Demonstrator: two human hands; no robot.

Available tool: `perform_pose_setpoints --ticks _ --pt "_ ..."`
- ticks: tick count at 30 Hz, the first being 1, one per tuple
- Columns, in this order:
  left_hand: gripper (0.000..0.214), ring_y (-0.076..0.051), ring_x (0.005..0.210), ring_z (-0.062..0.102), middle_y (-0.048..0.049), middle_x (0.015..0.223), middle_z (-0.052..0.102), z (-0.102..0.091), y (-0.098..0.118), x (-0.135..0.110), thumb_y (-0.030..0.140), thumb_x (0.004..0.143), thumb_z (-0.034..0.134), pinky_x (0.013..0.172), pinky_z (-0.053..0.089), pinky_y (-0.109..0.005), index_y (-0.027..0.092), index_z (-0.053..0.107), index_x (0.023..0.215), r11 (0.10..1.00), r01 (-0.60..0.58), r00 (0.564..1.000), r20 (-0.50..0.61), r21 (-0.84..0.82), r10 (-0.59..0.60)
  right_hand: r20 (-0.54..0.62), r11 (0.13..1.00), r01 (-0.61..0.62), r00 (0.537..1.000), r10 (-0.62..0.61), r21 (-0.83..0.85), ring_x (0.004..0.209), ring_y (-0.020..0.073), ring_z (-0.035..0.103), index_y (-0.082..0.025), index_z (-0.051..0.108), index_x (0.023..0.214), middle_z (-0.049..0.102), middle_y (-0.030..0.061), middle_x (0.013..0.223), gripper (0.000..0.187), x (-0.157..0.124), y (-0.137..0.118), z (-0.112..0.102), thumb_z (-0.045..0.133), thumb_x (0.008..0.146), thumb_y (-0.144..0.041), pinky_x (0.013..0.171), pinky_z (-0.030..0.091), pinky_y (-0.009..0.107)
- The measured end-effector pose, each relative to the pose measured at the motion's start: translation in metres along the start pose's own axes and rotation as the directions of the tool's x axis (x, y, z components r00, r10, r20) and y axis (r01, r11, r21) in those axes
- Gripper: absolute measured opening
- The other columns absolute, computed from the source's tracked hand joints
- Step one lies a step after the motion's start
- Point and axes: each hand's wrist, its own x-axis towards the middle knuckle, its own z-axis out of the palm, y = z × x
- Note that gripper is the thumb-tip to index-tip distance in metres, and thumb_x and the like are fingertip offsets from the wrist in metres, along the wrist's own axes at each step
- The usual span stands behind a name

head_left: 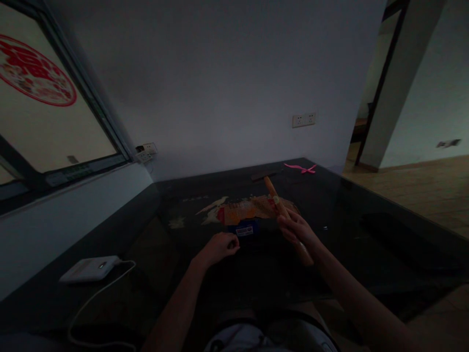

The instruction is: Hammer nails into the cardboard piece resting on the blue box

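Observation:
My right hand is wrapped round a long tan wooden stick, like a rolling pin, that slants up and away over a dark glass table. My left hand rests on the table with its fingers curled in; whether anything is in them does not show. Just beyond both hands lies an orange and red printed wrapper, with a small blue box at its near edge.
A white device with a white cable lies at the near left. A pink ribbon and a dark flat object sit at the table's far edge. Wall sockets, a window at left and a doorway at right surround it.

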Motion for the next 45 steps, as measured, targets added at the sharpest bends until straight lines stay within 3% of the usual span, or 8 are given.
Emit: perform_pose_setpoints --ticks 3,9,14,22,28,37,41,45 --pt "0.013 -0.011 0.066 0.057 -0.0008 0.074 0.062 0.0 0.002 -0.001 0.025 0.077 0.053 0.061 0.04 -0.018 0.017 0.061 0.083 0.995 0.006 1.0 -0.025 -0.097 -0.008 0.008 1.0 -0.004 1.0 0.004 0.03 0.029 0.0009 0.023 -0.018 0.045 0.106 0.037 -0.0118 0.049 0.042 0.0 0.0 0.0 0.065 0.072 -0.035 0.028 0.015 0.016" --pt "0.012 -0.012 0.076 0.059 -0.0021 0.08 0.064 -0.007 0.015 -0.002 0.023 0.076 0.056 0.071 0.043 -0.02 0.015 0.063 0.081 0.959 -0.106 0.991 -0.105 -0.265 0.08 -0.014 0.998 0.005 1.0 -0.005 0.057 0.03 0.0004 0.026 -0.019 0.046 0.104 0.041 -0.0106 0.053 0.041 -0.001 0.0 0.001 0.066 0.072 -0.034 0.026 0.018 0.015" --pt "0.013 -0.014 0.078 0.059 -0.0036 0.082 0.064 -0.011 0.018 -0.001 0.025 0.074 0.061 0.074 0.045 -0.023 0.013 0.063 0.079 0.914 -0.067 0.993 -0.118 -0.401 0.021 -0.005 0.999 0.004 1.0 -0.004 0.05 0.029 0.0004 0.026 -0.019 0.047 0.102 0.04 -0.0106 0.052 0.04 0.001 0.004 -0.002 0.066 0.071 -0.036 0.026 0.018 0.015" --pt "0.022 -0.019 0.081 0.064 -0.0084 0.084 0.068 -0.008 0.016 -0.001 0.031 0.074 0.063 0.076 0.048 -0.03 0.011 0.06 0.081 0.716 -0.035 0.998 -0.057 -0.697 -0.007 0.004 0.997 0.025 1.0 -0.025 0.073 0.027 0.0006 0.027 -0.019 0.049 0.105 0.041 -0.011 0.05 0.043 0.007 0.012 -0.008 0.067 0.071 -0.037 0.025 0.019 0.015" --pt "0.023 -0.017 0.076 0.064 -0.0068 0.079 0.067 -0.009 0.016 -0.001 0.031 0.07 0.068 0.073 0.049 -0.028 0.011 0.06 0.079 0.707 -0.055 0.995 -0.097 -0.705 -0.019 0.011 0.996 0.033 0.999 -0.034 0.087 0.028 0.0004 0.026 -0.019 0.049 0.104 0.04 -0.0111 0.05 0.041 0.004 0.013 -0.007 0.066 0.071 -0.035 0.026 0.018 0.015" --pt "0.028 -0.017 0.067 0.065 -0.0056 0.072 0.067 -0.009 0.017 -0.004 0.029 0.073 0.066 0.068 0.05 -0.028 0.011 0.056 0.091 0.599 -0.036 0.998 -0.063 -0.8 -0.024 0.005 0.997 0.025 1.0 -0.025 0.069 0.028 0.001 0.027 -0.018 0.047 0.106 0.039 -0.0119 0.047 0.043 0.005 0.012 -0.007 0.067 0.071 -0.035 0.026 0.02 0.014" --pt "0.037 -0.014 0.064 0.064 -0.0035 0.077 0.065 -0.017 0.018 -0.008 0.026 0.068 0.071 0.065 0.049 -0.027 0.013 0.057 0.1 0.57 -0.095 0.994 -0.113 -0.816 0.003 0.015 0.996 0.02 1.0 -0.022 0.087 0.027 0.0009 0.027 -0.018 0.047 0.105 0.041 -0.0117 0.048 0.048 0.005 0.009 -0.006 0.069 0.068 -0.038 0.025 0.02 0.014" --pt "0.026 -0.015 0.064 0.063 -0.0056 0.073 0.066 -0.036 0.023 -0.004 0.028 0.066 0.071 0.066 0.05 -0.028 0.011 0.063 0.085 0.631 -0.149 0.968 -0.243 -0.761 -0.065 -0.003 0.994 0.003 1.0 -0.002 0.106 0.028 0.0002 0.028 -0.018 0.047 0.109 0.042 -0.0108 0.052 0.05 0.005 0.01 -0.006 0.069 0.068 -0.038 0.025 0.02 0.014"
